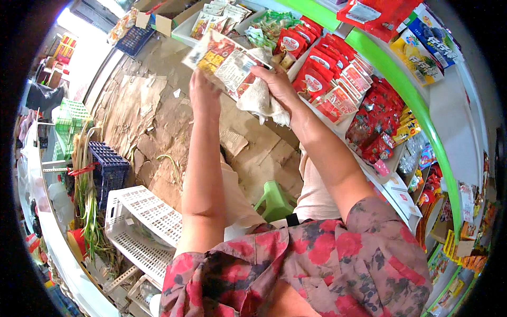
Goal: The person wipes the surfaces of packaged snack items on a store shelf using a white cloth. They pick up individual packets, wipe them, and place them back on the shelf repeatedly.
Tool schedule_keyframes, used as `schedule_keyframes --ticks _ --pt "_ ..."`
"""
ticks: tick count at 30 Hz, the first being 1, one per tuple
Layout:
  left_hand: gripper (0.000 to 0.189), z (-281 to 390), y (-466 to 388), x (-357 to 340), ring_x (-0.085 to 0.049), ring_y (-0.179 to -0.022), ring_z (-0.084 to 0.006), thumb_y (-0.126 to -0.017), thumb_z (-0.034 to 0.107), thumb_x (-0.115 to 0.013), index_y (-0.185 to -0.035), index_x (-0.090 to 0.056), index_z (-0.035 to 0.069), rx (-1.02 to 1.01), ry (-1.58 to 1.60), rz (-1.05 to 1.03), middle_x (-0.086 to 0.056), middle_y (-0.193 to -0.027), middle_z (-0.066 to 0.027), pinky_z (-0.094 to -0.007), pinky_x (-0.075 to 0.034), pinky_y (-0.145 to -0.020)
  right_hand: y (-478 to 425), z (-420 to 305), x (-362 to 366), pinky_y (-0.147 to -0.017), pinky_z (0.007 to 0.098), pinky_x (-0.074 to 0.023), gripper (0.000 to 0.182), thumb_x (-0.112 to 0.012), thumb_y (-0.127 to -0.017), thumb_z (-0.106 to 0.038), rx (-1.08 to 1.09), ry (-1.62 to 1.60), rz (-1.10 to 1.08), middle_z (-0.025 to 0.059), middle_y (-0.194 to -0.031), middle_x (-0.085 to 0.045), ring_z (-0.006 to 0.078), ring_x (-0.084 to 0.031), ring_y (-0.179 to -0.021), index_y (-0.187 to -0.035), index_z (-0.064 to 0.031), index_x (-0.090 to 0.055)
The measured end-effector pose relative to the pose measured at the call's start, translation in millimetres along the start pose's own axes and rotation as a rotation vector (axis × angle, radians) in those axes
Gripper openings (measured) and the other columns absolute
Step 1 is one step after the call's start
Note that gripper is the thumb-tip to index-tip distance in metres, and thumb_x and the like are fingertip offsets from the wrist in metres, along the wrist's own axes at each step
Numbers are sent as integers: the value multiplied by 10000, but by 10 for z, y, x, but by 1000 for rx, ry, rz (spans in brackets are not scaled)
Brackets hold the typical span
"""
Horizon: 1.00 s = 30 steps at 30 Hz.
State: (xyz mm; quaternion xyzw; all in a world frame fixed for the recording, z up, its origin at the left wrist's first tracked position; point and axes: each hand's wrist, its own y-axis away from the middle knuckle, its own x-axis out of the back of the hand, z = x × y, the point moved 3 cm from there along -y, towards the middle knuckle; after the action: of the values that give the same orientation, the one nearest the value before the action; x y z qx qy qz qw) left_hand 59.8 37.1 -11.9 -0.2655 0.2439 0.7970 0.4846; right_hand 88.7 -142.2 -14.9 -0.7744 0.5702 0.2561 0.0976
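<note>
My left hand (204, 92) grips the lower left side of a printed food packet (231, 65), whose printed back with a barcode faces up. A light cloth (259, 99) is bunched in my right hand (276, 83), and the thumb of that hand presses on the packet's right end. The cloth hangs below the packet; the right fingers are mostly hidden beneath. Just beyond, red seasoning packets (313, 81) stand in rows in a white bin. Similar packets (212, 18) lie in a white tray (183, 37) at the far side.
Flattened cardboard (134, 103) covers the floor. A green plastic stool (274, 202) stands between my legs. To the left are a white plastic crate (138, 233), a dark blue crate (109, 166) and bundled scallions (89, 214). A green-edged shelf (412, 99) curves along the right.
</note>
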Motion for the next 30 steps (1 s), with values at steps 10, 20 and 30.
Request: schedule_keyframes --ticks 10,20,30 --pt "766 166 195 -138 -569 -1050 -341 -880 645 -389 -1287 -446 -2 253 588 -572 -576 -1188 -176 -466 -436 -941 761 -288 -904 -940 409 -410 441 -733 -730 -204 980 964 -298 94 -1076 -583 311 -514 -1086 -1133 -123 -574" --pt "524 -241 541 -374 -564 -1063 -232 -957 505 -377 -1262 -474 90 344 340 -349 -578 -1162 -90 -379 -451 -934 207 -502 -622 -921 399 -414 237 -569 -857 -102 967 1082 -52 127 -1100 -576 341 -524 -1060 -1091 -67 -557" --pt "556 -99 528 -547 -202 -1377 -305 -1006 416 -174 -1372 -412 72 -512 -815 -301 -259 -1478 -177 -389 -114 -1125 -16 19 -438 -1055 384 -290 542 -349 -972 -417 188 700 -163 188 -1401 -384 288 -365 -1292 -1356 -36 -382"
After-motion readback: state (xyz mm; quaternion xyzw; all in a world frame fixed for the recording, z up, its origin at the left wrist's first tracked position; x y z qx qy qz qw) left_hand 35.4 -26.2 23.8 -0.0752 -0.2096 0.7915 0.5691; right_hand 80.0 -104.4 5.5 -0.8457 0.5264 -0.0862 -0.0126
